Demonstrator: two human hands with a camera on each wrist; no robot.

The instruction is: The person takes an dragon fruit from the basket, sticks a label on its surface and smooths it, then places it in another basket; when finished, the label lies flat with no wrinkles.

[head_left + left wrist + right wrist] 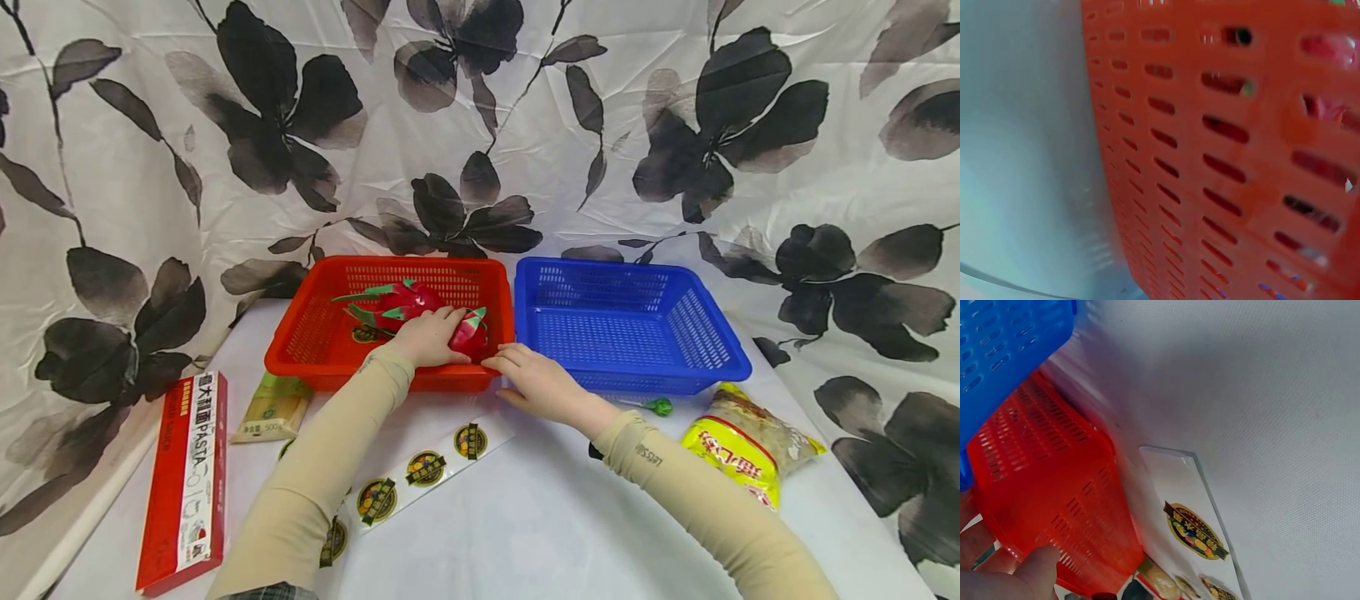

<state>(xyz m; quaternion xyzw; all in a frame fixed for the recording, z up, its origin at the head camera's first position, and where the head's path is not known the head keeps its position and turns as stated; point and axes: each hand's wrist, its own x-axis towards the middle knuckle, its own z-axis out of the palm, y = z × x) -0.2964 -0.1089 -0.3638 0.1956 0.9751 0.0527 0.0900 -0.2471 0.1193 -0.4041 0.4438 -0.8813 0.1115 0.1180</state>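
Note:
Inside the red basket (300,364), red dragon fruit with green scales lie together. One dragon fruit (416,297) sits at the back. My left hand (427,337) reaches over the front wall and holds red fruit (470,336) at the right end, fingers behind and thumb in front; its palm hides whether this joins the fruit to its left. At the basket's front right corner, my right hand (536,383) grips the rim. The right wrist view shows its thumb (1038,569) against the red wall. Only perforated red wall (1166,137) and bits of fruit fill the left wrist view.
A blue basket (633,379) stands right beside the red one. Before it lie a green-wrapped lollipop (658,407) and a yellow snack bag (738,450). Leftward are a red pasta box (183,483) and a greenish packet (273,408). A sticker strip (442,471) lies in front.

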